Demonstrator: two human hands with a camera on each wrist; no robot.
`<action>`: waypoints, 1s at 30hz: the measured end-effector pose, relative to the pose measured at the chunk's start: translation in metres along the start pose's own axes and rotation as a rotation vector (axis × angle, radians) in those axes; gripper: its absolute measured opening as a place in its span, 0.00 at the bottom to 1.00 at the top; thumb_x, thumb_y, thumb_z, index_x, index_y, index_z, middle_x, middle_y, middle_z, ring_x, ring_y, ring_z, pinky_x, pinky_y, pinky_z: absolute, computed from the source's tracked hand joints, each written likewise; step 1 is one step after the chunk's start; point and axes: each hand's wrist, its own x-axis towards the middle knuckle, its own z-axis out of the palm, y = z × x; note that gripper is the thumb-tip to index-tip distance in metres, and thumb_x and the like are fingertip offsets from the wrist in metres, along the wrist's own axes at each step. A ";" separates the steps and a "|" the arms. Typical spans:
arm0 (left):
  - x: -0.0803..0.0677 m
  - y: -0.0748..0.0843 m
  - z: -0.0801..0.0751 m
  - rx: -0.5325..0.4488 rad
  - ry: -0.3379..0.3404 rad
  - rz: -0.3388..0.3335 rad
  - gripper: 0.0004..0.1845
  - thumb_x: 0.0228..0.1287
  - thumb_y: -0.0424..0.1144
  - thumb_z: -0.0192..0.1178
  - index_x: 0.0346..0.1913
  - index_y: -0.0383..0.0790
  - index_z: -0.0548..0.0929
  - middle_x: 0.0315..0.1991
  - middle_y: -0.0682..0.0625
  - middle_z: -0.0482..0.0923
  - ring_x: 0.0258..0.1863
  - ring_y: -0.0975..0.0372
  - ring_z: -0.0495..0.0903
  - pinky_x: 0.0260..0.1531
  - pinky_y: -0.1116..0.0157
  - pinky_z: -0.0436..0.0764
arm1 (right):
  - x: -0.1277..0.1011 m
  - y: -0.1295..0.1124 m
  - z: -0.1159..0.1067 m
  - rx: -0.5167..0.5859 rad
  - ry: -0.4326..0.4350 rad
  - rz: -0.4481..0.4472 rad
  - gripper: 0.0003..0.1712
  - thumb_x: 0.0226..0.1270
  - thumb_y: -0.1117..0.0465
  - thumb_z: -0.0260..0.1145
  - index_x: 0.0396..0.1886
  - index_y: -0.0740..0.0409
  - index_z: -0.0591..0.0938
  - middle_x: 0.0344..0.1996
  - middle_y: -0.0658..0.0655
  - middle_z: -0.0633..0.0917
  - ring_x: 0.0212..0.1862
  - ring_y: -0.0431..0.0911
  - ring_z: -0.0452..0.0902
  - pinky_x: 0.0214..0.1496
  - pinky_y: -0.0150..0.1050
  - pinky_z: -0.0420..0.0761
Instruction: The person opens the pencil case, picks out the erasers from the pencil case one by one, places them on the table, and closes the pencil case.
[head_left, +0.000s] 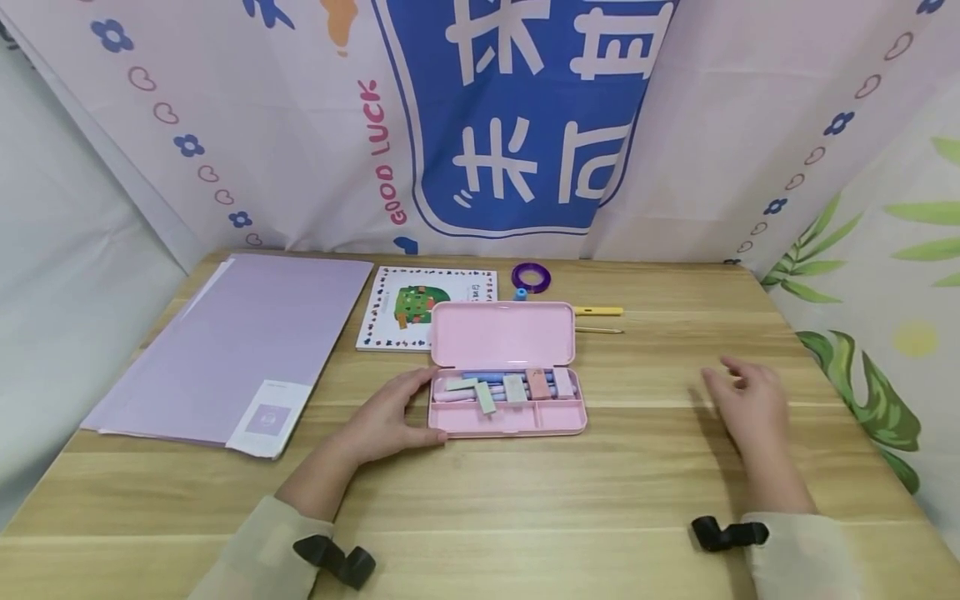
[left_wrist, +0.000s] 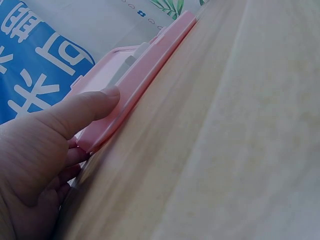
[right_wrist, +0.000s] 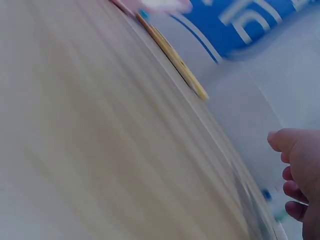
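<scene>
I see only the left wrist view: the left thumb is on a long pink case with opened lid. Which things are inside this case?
Observer: The head view shows that the long pink case holds slim blue and pink pens under small rectangular pastel blocks.
Operator: Thank you. Where is the right hand?
Observer: The bare right hand is to the right of the case, apart from it, with nothing visible in its fingers.
Operator: And is there something behind the opened lid?
Observer: Yes, a flat purple ring lies on the wood-grain table behind the lid.
</scene>
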 end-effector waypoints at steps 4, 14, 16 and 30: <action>-0.001 0.000 0.000 0.001 0.005 0.003 0.52 0.48 0.56 0.75 0.74 0.43 0.62 0.74 0.38 0.61 0.73 0.42 0.59 0.71 0.41 0.61 | -0.012 -0.033 0.025 0.046 -0.036 -0.130 0.29 0.69 0.47 0.63 0.59 0.64 0.79 0.52 0.68 0.79 0.50 0.59 0.75 0.47 0.46 0.76; -0.001 -0.001 -0.001 0.003 0.012 0.016 0.52 0.48 0.55 0.75 0.74 0.43 0.62 0.73 0.37 0.61 0.73 0.42 0.59 0.71 0.41 0.61 | -0.044 -0.091 0.074 0.117 -0.177 -0.307 0.21 0.61 0.55 0.72 0.51 0.62 0.84 0.41 0.61 0.83 0.42 0.50 0.78 0.46 0.43 0.79; -0.001 0.000 -0.001 -0.001 0.011 0.017 0.52 0.48 0.55 0.75 0.74 0.43 0.62 0.73 0.37 0.61 0.73 0.42 0.59 0.71 0.41 0.61 | -0.048 -0.097 0.081 0.106 -0.210 -0.320 0.22 0.60 0.54 0.73 0.51 0.60 0.85 0.40 0.59 0.83 0.42 0.49 0.77 0.45 0.42 0.78; -0.001 0.000 -0.001 0.002 0.013 0.024 0.52 0.48 0.55 0.75 0.74 0.42 0.62 0.73 0.38 0.62 0.73 0.42 0.60 0.71 0.41 0.61 | -0.055 -0.116 0.095 -0.002 -0.221 -0.316 0.26 0.56 0.51 0.74 0.50 0.64 0.85 0.36 0.57 0.80 0.37 0.47 0.72 0.38 0.38 0.73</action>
